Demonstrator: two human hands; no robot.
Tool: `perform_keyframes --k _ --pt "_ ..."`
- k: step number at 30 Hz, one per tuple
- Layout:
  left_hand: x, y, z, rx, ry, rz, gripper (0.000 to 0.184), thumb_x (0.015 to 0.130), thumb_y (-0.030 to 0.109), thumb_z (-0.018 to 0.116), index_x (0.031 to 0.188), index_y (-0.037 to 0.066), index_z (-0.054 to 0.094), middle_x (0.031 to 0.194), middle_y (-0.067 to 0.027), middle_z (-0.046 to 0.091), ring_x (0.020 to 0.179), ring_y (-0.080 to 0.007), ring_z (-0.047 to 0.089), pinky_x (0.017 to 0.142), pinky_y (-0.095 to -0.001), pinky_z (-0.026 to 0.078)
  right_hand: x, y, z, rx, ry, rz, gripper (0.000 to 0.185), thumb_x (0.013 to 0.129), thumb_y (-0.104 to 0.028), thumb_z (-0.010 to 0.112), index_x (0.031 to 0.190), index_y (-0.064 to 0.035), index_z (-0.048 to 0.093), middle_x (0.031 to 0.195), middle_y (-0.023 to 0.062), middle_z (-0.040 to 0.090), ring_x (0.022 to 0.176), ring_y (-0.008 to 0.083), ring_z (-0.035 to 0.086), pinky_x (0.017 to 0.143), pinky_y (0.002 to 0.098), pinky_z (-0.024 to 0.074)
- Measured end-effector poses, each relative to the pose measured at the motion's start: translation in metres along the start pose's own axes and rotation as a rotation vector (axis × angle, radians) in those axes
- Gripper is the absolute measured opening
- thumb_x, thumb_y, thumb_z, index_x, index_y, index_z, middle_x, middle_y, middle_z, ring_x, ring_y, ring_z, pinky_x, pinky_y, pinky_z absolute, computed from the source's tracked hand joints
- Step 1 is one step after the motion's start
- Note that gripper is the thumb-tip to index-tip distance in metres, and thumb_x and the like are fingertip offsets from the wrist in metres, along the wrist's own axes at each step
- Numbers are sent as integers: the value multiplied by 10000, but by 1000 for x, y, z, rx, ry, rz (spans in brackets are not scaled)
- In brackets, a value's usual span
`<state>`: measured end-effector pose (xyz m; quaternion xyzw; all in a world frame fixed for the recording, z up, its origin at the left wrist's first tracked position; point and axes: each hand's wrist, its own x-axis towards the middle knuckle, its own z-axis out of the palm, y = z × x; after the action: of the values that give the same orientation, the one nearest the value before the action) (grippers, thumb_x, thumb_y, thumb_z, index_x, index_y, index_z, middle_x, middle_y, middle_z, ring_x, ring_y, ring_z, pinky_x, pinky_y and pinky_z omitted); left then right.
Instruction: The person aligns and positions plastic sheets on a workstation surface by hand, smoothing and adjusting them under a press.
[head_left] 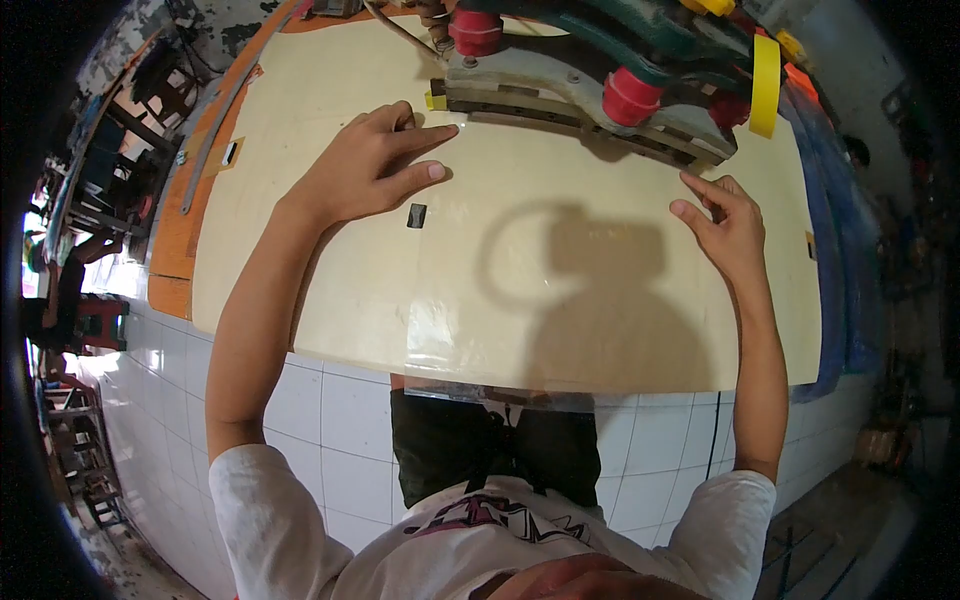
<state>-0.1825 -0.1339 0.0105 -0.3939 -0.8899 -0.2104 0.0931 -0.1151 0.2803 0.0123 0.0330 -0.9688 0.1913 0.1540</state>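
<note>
My left hand rests on a cream-coloured sheet, index finger and thumb stretched out and the other fingers curled. Its index fingertip lies just below the left end of a long metal press bar. My right hand is near the bar's right end, thumb and index finger apart, nothing visible between them. A clear, glossy plastic film lies over part of the sheet; its edges are hard to make out. A small black rectangle sits below my left hand.
A green machine frame with red round fittings overhangs the far side. A yellow tape roll hangs at its right. A metal ruler lies along the table's left edge. Blue plastic sheeting hangs at the right. My shadow covers the sheet's middle.
</note>
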Motion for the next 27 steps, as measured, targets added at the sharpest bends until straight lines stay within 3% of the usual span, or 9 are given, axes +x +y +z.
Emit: perform_keyframes --k 13,27 --pt "-2 -1 -3 -32 -18 -43 510 891 397 613 1232 19 634 765 -123 446 705 -242 453 643 -366 406 0 -1 0 30 -20 36 443 731 -374 811 1109 -156 732 728 7 547 639 130 485 590 282 405" --pt "-3 0 -4 -35 -35 -56 485 877 369 638 1229 35 636 809 -138 458 766 -271 481 716 -388 425 0 0 2 42 -14 30 441 734 -356 812 1118 -157 727 725 8 526 630 120 471 587 277 401"
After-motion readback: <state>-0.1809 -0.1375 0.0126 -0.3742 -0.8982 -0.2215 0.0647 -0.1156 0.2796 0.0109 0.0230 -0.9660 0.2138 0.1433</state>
